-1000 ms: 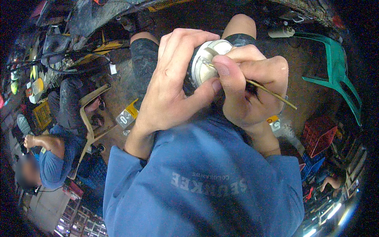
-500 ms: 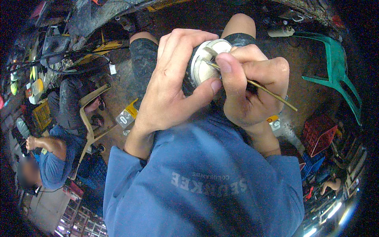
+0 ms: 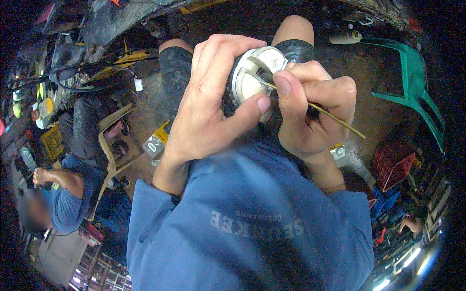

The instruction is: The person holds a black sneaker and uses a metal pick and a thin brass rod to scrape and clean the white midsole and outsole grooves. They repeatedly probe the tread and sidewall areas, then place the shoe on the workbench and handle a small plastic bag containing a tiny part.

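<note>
- Shifted slightly rightward and toward the body since the earlier frame: right hand [image 3: 318,104] with thin rod [image 3: 337,119]; tilted a little, pale round metal part [image 3: 248,86].
- Gripped above the lap: round metal part, left hand [image 3: 206,104] curled around its left side, fingers clamped on its rim.
- Pinched between right thumb and fingers: thin rod, tip at the part's recess.
- Visible between right knee [image 3: 293,31] and green frame [image 3: 408,72]: brown floor [image 3: 340,72].
- Farther off: red crate [image 3: 393,165] at right, tan chair [image 3: 110,166] at left.
- Close below the hands: blue shirt [image 3: 252,203].
</note>
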Demonstrator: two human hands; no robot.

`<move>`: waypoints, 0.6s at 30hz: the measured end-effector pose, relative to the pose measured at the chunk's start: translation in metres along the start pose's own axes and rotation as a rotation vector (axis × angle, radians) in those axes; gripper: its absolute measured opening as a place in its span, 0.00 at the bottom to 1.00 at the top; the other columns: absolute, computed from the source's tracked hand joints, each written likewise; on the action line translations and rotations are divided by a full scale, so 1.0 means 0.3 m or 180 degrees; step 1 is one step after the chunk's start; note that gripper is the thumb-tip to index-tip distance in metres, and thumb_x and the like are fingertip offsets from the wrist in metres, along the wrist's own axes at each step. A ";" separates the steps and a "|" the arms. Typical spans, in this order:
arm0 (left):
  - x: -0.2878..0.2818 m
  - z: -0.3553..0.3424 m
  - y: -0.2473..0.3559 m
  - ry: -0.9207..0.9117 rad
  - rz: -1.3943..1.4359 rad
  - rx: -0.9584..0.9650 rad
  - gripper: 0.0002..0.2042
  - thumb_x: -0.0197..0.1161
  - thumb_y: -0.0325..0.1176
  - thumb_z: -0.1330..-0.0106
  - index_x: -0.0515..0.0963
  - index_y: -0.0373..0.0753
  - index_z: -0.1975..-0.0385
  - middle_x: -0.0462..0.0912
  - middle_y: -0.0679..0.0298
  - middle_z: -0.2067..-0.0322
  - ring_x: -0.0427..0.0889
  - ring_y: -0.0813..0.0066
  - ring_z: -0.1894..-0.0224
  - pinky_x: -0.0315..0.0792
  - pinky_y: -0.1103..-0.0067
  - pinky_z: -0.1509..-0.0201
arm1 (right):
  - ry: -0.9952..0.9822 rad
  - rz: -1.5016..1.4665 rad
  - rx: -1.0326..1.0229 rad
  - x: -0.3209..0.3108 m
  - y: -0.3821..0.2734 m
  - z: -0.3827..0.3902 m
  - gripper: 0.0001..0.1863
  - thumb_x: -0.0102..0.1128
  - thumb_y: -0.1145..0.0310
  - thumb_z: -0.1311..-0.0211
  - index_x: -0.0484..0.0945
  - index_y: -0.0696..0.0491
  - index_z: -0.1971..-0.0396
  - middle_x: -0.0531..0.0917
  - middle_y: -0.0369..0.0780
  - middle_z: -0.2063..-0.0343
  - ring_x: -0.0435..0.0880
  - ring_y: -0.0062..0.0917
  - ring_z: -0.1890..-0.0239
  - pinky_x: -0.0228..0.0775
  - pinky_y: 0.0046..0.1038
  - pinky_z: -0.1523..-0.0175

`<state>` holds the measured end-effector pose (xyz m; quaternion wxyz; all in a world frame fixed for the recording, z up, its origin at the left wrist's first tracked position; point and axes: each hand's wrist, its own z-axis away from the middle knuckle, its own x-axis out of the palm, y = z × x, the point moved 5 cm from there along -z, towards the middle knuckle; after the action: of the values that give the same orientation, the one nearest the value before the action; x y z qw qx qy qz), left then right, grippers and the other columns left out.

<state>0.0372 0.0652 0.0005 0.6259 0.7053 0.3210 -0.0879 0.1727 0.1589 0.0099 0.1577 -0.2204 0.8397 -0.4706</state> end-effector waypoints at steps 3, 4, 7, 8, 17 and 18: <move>0.001 -0.003 0.000 -0.0043 -0.0063 0.0059 0.31 0.76 0.34 0.41 0.78 0.35 0.35 0.79 0.51 0.41 0.75 0.49 0.37 0.68 0.62 0.29 | -0.0627 0.0349 -0.0716 0.000 -0.012 -0.008 0.14 0.70 0.84 0.29 0.70 0.60 0.57 0.86 0.47 0.69 0.87 0.26 0.69 0.81 0.26 0.62; 0.001 -0.002 0.001 -0.0033 -0.0054 0.0082 0.31 0.76 0.34 0.41 0.78 0.35 0.35 0.79 0.51 0.42 0.75 0.49 0.37 0.68 0.62 0.29 | -0.0679 0.0401 -0.0730 -0.003 -0.011 -0.007 0.14 0.70 0.84 0.29 0.70 0.60 0.57 0.86 0.47 0.68 0.87 0.26 0.69 0.81 0.26 0.62; 0.003 -0.001 0.000 -0.0011 -0.0015 0.0070 0.31 0.75 0.34 0.41 0.78 0.35 0.35 0.79 0.51 0.42 0.75 0.49 0.38 0.68 0.62 0.29 | -0.0829 0.0556 -0.0777 -0.010 -0.010 -0.003 0.14 0.70 0.84 0.29 0.71 0.60 0.57 0.85 0.46 0.68 0.88 0.26 0.68 0.81 0.27 0.63; 0.003 0.001 -0.001 0.0002 0.0026 0.0034 0.31 0.75 0.34 0.41 0.78 0.35 0.35 0.79 0.51 0.42 0.75 0.49 0.38 0.68 0.62 0.29 | -0.0845 0.0550 -0.0629 -0.009 -0.003 -0.001 0.14 0.70 0.84 0.29 0.71 0.60 0.58 0.85 0.46 0.68 0.88 0.26 0.68 0.81 0.27 0.63; -0.004 0.006 -0.013 0.0002 0.0151 -0.0093 0.31 0.74 0.34 0.41 0.78 0.35 0.36 0.80 0.51 0.42 0.76 0.50 0.38 0.68 0.62 0.29 | -0.0528 0.0205 -0.0428 -0.012 0.010 0.020 0.14 0.69 0.86 0.29 0.70 0.59 0.58 0.85 0.47 0.68 0.87 0.27 0.69 0.80 0.27 0.63; -0.005 0.007 -0.013 0.0003 0.0099 -0.0078 0.30 0.74 0.34 0.41 0.78 0.35 0.36 0.80 0.51 0.42 0.76 0.50 0.38 0.68 0.62 0.29 | -0.0496 0.0192 -0.0536 -0.010 0.006 0.021 0.14 0.69 0.86 0.29 0.70 0.59 0.58 0.85 0.47 0.68 0.87 0.27 0.69 0.80 0.28 0.63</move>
<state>0.0345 0.0630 -0.0024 0.6357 0.7025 0.3113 -0.0739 0.1777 0.1567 0.0052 0.2175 -0.2433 0.8677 -0.3749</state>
